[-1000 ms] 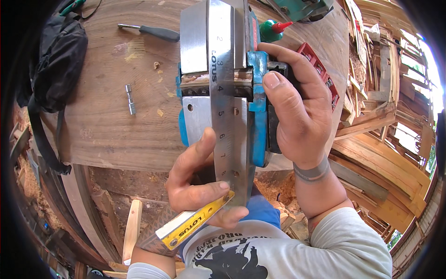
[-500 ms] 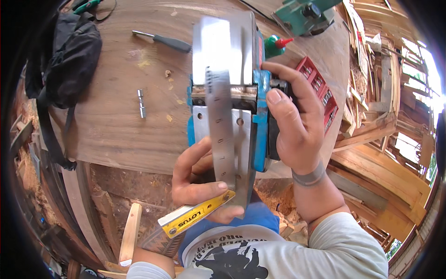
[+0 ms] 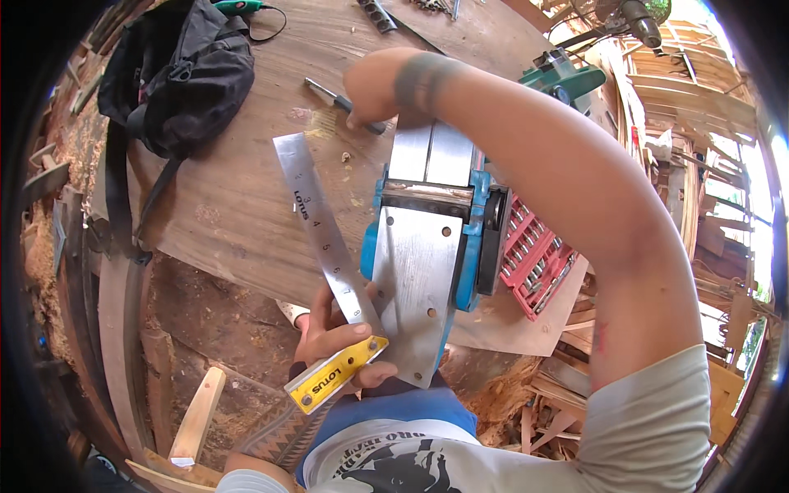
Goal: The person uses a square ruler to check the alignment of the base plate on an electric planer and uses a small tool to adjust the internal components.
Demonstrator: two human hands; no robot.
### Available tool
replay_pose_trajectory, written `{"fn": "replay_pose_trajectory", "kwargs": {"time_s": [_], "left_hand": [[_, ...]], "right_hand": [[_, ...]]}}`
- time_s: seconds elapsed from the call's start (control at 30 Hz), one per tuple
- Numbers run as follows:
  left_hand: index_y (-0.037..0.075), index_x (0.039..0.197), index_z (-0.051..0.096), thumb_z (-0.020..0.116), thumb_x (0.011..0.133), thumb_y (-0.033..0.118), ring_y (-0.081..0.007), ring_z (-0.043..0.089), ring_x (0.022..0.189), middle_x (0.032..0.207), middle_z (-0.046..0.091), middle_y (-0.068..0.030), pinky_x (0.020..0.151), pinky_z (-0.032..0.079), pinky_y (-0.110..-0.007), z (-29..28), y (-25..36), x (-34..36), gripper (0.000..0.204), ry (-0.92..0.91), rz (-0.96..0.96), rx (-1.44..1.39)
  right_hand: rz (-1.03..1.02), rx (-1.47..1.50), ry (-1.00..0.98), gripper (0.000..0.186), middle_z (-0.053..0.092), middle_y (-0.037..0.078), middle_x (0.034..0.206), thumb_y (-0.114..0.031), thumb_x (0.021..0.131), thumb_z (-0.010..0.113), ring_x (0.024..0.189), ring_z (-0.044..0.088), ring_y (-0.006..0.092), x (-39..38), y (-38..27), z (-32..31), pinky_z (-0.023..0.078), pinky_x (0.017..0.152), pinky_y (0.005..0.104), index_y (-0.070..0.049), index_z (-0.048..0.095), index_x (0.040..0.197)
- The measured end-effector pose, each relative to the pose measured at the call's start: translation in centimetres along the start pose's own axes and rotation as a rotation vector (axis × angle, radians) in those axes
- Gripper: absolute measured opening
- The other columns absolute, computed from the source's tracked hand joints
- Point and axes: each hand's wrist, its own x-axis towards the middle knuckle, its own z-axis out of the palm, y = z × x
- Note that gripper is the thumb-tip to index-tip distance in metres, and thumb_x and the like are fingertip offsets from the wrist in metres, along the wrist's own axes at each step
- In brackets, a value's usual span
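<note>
An electric planer (image 3: 415, 271) with a blue body lies with its metal sole facing up at the table's near edge. In my left hand (image 3: 330, 338) is a try square (image 3: 322, 238), gripped by its yellow stock, thumb on top. Its steel blade slants up and left, beside the planer's left side. My right arm reaches across over the planer's far end. Beyond it, my right hand (image 3: 374, 90) is curled down on the dark handle of a screwdriver (image 3: 323, 89), whose metal shaft points left. Most of the right fingers are hidden under the hand.
A black bag (image 3: 193, 90) with hanging straps lies on the wooden table (image 3: 214, 238), at left. Right of the planer sits an opened red bit set (image 3: 526, 255). A green power tool (image 3: 563, 82) and a fan (image 3: 629, 20) stand far right. Planks and shavings surround the table.
My right hand has left the planer's side and swung over its far end to the screwdriver. The try square has come off the sole and tilted left.
</note>
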Motion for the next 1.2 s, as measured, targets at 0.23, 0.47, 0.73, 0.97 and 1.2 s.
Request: {"fn": "replay_pose_trajectory", "kwargs": {"time_s": [0.23, 0.47, 0.73, 0.97, 1.2], "left_hand": [[0.020, 0.136, 0.073, 0.098, 0.090, 0.029, -0.0459, 0.059, 0.149, 0.169, 0.038, -0.0339, 0.122, 0.049, -0.052, -0.2, 1.2, 0.7, 0.053, -0.065, -0.008, 0.123], [0.007, 0.127, 0.084, 0.101, 0.088, 0.026, -0.0523, 0.048, 0.158, 0.182, 0.025, -0.0305, 0.126, 0.047, -0.055, 0.2, 2.3, 0.9, 0.046, -0.196, 0.025, -0.021], [0.005, 0.118, 0.081, 0.101, 0.087, 0.025, -0.0553, 0.052, 0.154, 0.184, 0.019, -0.0326, 0.121, 0.051, -0.053, 0.5, 1.6, 5.0, 0.042, -0.377, -0.001, -0.051], [0.008, 0.124, 0.081, 0.103, 0.084, 0.024, -0.0561, 0.050, 0.156, 0.184, 0.019, -0.0322, 0.122, 0.051, -0.056, 0.9, 0.5, 4.1, 0.048, -0.335, 0.003, -0.092], [0.017, 0.121, 0.084, 0.100, 0.086, 0.011, -0.0550, 0.054, 0.152, 0.181, 0.030, -0.0299, 0.122, 0.054, -0.056, 1.6, 0.8, 3.5, 0.040, -0.257, -0.091, -0.044]], "right_hand": [[0.084, -0.061, -0.031, 0.060, 0.083, 0.019, 0.116, -0.062, 0.099, 0.077, 0.112, 0.078, 0.0399, 0.8, -1.0, 0.5, 0.060, 0.101, 0.0507, -0.004, 0.087, 0.112], [0.239, 0.606, 0.896, 0.039, 0.076, 0.018, 0.125, -0.034, 0.102, 0.079, 0.122, 0.069, 0.0397, -18.0, -3.5, 6.3, 0.053, 0.108, 0.0469, -0.002, 0.074, 0.124], [0.479, 1.336, 1.097, 0.035, 0.074, 0.007, 0.119, -0.020, 0.115, 0.066, 0.107, 0.066, 0.0131, -19.9, -9.0, 14.1, 0.052, 0.097, 0.0287, 0.002, 0.069, 0.143], [0.419, 1.319, 1.161, 0.032, 0.074, 0.006, 0.114, -0.016, 0.116, 0.063, 0.100, 0.065, 0.0110, -19.9, -8.3, 14.9, 0.053, 0.091, 0.0278, 0.002, 0.070, 0.142], [0.399, 1.438, 1.199, 0.034, 0.071, 0.009, 0.110, -0.013, 0.108, 0.068, 0.094, 0.064, 0.0130, -19.1, -7.9, 15.6, 0.053, 0.088, 0.0281, 0.002, 0.071, 0.138]]}}
